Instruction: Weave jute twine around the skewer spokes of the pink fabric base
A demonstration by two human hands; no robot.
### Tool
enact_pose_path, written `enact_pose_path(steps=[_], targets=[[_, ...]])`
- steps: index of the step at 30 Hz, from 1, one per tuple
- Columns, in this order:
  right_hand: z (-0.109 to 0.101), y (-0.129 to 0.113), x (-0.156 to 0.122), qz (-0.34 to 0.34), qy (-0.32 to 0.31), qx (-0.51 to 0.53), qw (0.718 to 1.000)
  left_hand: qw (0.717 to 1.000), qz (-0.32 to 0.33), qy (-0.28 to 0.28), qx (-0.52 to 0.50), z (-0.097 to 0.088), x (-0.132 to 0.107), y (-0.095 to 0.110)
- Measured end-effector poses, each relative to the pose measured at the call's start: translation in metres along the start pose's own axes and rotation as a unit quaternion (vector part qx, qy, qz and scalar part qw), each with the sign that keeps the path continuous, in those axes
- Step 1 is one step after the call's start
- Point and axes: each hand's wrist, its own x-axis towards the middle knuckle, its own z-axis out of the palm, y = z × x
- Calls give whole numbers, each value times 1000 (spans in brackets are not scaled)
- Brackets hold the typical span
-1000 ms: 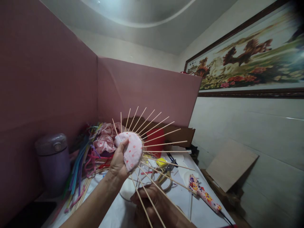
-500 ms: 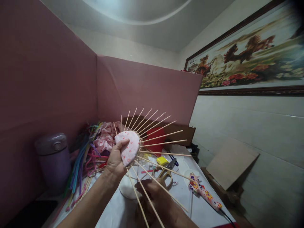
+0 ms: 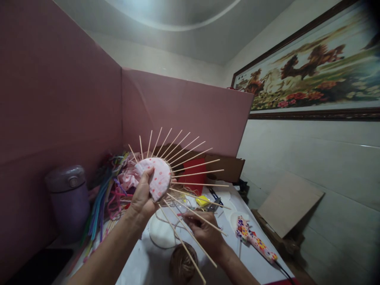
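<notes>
My left hand (image 3: 144,194) grips a half-round pad of white fabric with pink dots (image 3: 160,179), thumb on its face and fingers behind. Thin wooden sticks (image 3: 190,173) fan out from its curved edge. Below the pad, my right hand (image 3: 204,231) is closed, thumb and fingers pinched on a thin brown twine (image 3: 172,224) that runs toward the pad's lower edge. Behind the lower sticks a ball of brown twine (image 3: 181,263) rests on the table, near a white disc (image 3: 162,230). Scissors (image 3: 213,206) lie partly hidden behind my right hand.
A flower-patterned glue gun (image 3: 255,241) with a cord lies at the right. A yellow block (image 3: 202,200) and a red piece (image 3: 193,174) are beyond the hands. Colourful pipe cleaners (image 3: 102,209), pink fabric (image 3: 129,176) and a purple tumbler (image 3: 67,204) stand left. Pink panels (image 3: 178,107) enclose the table.
My left hand has shifted the pad slightly left and up, turning the stick fan a little. My right hand has moved up and right, away from the twine ball, which now shows.
</notes>
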Motion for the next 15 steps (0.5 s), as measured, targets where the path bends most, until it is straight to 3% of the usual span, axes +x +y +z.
enact_pose_path(steps=[6, 10, 15], targets=[[-24, 1, 3, 84, 65, 197, 975, 997, 69, 36, -7, -5, 11, 7], [-27, 9, 0, 45, 133, 253, 957, 995, 91, 38, 0, -11, 16, 8], [-30, 5, -4, -1, 159, 211, 964, 995, 92, 30, 12, -14, 19, 9]])
